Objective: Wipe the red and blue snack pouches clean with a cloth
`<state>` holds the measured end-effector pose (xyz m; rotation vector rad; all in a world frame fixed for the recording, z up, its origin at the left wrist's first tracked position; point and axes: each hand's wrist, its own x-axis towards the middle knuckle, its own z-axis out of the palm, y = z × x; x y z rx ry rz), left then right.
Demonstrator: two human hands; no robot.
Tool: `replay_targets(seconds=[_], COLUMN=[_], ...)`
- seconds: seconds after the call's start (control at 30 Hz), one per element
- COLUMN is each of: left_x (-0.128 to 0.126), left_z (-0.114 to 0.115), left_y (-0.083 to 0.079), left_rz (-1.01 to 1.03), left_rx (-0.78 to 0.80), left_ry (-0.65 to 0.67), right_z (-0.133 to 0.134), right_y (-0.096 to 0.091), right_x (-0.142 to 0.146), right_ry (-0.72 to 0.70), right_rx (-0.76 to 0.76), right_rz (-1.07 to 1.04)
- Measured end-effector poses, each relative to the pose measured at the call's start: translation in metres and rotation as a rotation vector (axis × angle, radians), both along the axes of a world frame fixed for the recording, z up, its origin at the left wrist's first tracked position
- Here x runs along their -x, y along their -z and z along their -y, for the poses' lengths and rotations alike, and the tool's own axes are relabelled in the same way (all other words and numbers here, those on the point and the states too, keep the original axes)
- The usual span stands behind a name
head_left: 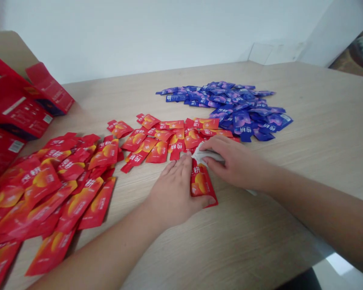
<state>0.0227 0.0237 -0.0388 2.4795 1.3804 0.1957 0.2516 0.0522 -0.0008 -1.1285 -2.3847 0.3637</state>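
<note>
A red sachet (pixel 201 181) with a yellow-orange print lies flat on the wooden table. Along its left side rests my left hand (pixel 174 193), the thumb over the sachet's near end and the fingers reaching its far end, holding it down. A crumpled white cloth or tissue (pixel 203 153) is gripped in my right hand (pixel 230 161), pressed against the sachet's far end. That end is hidden by the cloth and fingers. Just beyond my hands lies a spread group of smaller red sachets (pixel 157 151).
A heap of larger red sachets (pixel 75 193) covers the table's left side. Behind it stand open red cartons (pixel 21 104). Blue-purple sachets (pixel 238 117) are piled at the back right. A white wall (pixel 139 36) borders the wooden table (pixel 314 117).
</note>
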Motion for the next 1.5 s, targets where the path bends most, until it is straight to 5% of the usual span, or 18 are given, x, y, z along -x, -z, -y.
replay_targets(seconds=[0.13, 0.2, 0.77, 0.93, 1.1, 1.2, 1.27, 1.5], left_x=[0.000, 0.000, 0.005, 0.009, 0.011, 0.013, 0.014, 0.012], left_z=[0.002, 0.002, 0.005, 0.005, 0.003, 0.001, 0.000, 0.001], left_y=[-0.004, -0.006, -0.007, -0.009, -0.015, -0.016, -0.015, -0.017], left_rz=[0.027, 0.036, 0.042, 0.036, 0.040, 0.051, 0.062, 0.075], left_rx=[0.058, 0.077, 0.105, 0.113, 0.124, 0.124, 0.124, 0.087], left_ry=[-0.028, -0.025, 0.002, 0.037, 0.065, 0.082, 0.091, 0.090], right_z=[0.007, 0.007, -0.001, -0.012, -0.002, 0.008, 0.011, 0.003], right_y=[-0.009, -0.006, 0.024, 0.027, 0.004, -0.010, -0.013, 0.000], right_x=[0.005, 0.010, 0.020, 0.011, 0.000, 0.001, 0.004, 0.011], right_ry=[-0.409, -0.483, -0.104, 0.003, -0.191, -0.494, -0.578, -0.299], right_rx=[0.256, 0.281, -0.011, -0.070, 0.075, 0.399, 0.497, 0.235], right_rz=[0.122, 0.161, 0.264, 0.155, -0.150, -0.106, -0.015, 0.135])
